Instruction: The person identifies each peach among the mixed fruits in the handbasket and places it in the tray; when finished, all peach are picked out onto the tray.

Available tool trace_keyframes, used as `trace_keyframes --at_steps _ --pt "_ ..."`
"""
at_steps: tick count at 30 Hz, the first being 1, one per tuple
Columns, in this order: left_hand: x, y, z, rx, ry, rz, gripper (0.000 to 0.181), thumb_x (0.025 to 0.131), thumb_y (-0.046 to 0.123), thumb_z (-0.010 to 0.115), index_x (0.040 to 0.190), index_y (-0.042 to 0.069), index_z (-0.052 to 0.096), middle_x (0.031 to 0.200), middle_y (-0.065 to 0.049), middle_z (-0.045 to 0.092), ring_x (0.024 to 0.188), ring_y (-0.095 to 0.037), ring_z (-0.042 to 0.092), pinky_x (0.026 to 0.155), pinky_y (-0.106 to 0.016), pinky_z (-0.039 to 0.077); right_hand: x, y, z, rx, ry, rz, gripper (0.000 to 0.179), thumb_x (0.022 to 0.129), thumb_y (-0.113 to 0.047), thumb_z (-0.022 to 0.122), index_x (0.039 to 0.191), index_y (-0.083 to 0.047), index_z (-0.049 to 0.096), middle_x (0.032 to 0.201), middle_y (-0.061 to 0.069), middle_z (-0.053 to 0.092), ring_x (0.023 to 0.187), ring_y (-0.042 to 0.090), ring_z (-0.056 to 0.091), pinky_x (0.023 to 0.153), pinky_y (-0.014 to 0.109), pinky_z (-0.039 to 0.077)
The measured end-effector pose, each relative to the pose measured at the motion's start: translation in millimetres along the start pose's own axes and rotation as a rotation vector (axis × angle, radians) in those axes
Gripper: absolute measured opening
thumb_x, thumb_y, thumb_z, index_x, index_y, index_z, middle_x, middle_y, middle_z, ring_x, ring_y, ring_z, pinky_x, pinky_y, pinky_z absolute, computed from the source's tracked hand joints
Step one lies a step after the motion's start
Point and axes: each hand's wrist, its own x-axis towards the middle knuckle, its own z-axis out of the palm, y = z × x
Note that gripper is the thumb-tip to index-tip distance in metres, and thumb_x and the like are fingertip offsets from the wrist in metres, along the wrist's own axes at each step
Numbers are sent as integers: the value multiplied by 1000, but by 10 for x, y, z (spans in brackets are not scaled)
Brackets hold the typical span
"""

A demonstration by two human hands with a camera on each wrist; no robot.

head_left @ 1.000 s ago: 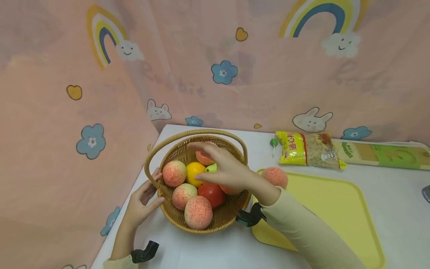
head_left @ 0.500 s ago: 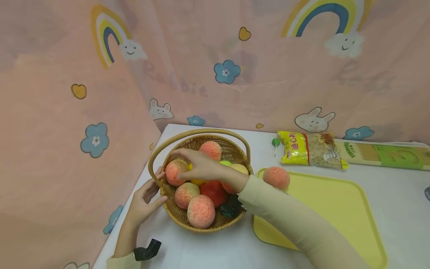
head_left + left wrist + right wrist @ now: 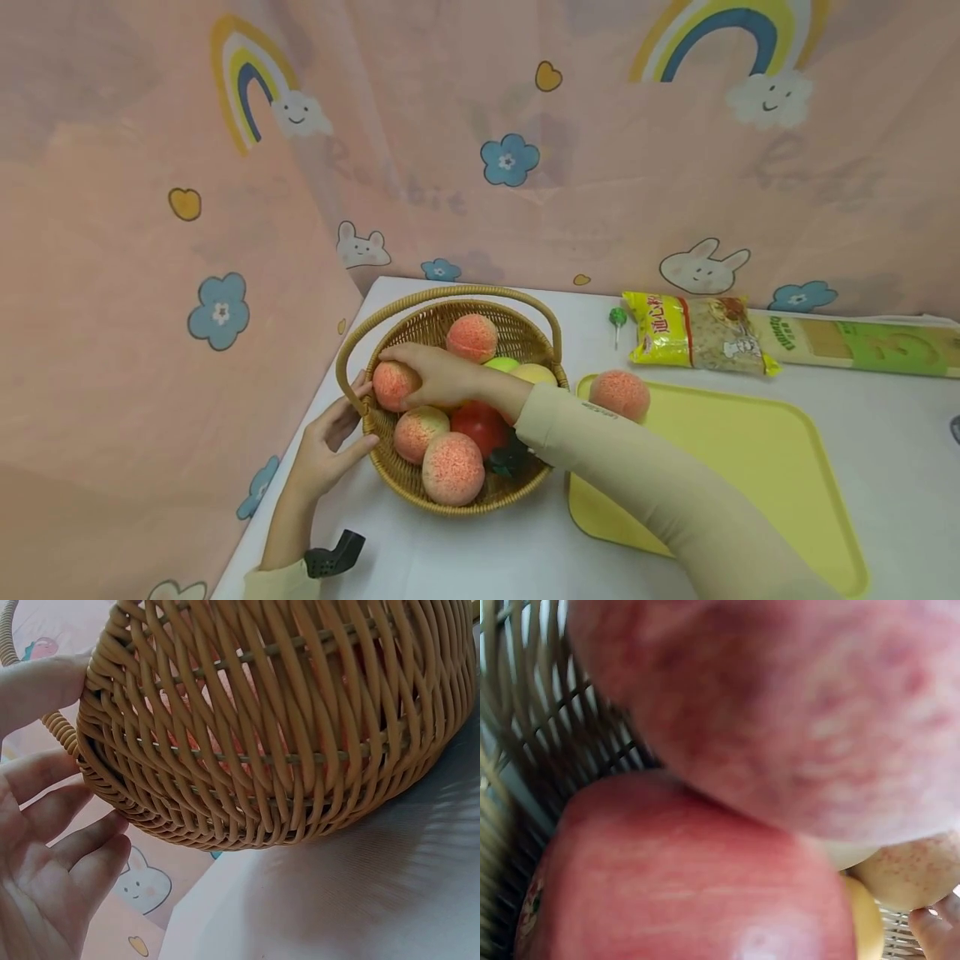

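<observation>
A wicker basket (image 3: 517,329) with a hooped handle holds several peach-like balls and other fruit. My right hand (image 3: 442,373) reaches in from the right and grips the leftmost peach (image 3: 395,386) between thumb and fingers. In the right wrist view, fingertips (image 3: 936,930) touch a speckled peach (image 3: 911,874) at the lower right; a large blurred peach (image 3: 795,712) and a red fruit (image 3: 705,877) fill the front. Outside the basket, my left hand (image 3: 322,454) touches its left rim, thumb and fingers spread around the handle's base. The yellow fruit is mostly hidden under my right hand.
Right of the basket lies a yellow tray (image 3: 750,467) with one peach (image 3: 620,395) at its back left corner. Behind it are a green lollipop (image 3: 617,317), a yellow food packet (image 3: 701,333) and a long green package (image 3: 885,344). A patterned cloth hangs behind.
My right hand has moved left and down over the basket, from above the middle fruit to the leftmost peach, and now grips it. My left hand stays at the rim.
</observation>
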Motion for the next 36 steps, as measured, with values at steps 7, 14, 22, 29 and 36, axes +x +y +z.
trace_keyframes --at_steps 7,14,22,29,36 --pt "-5 13 -4 8 -3 -16 65 78 -17 63 138 -8 41 152 -26 26 137 -7 36 108 -18 35 44 43 46 -94 -3 -21 73 82 -8 72 145 -9 36 147 6 39 134 19 40 110 33 37" --pt "-6 19 5 30 -5 -44 64 79 -13 64 139 -5 42 153 -23 27 137 -13 38 106 -18 37 34 31 15 -121 18 -14 69 80 -12 75 141 -10 42 143 4 45 130 18 44 107 33 40" --pt "-10 14 2 33 -3 -17 65 78 -16 64 138 -6 42 151 -27 26 137 -11 37 107 -17 35 -13 -28 -92 -147 102 22 65 77 -22 79 133 -10 49 131 5 54 119 18 51 100 32 46" --pt "-9 54 -9 36 6 -24 65 77 -15 64 138 -8 41 151 -27 26 137 -6 35 107 -16 35 -145 -131 -252 -87 150 54 69 74 -26 81 133 -9 49 128 5 56 111 18 57 90 30 51" --pt "0 30 10 42 0 -25 65 77 -15 64 138 -7 41 152 -26 25 137 -5 36 106 -16 35 -439 -272 -394 -44 167 37 71 76 -30 78 137 -12 46 132 2 54 109 14 58 89 27 51"
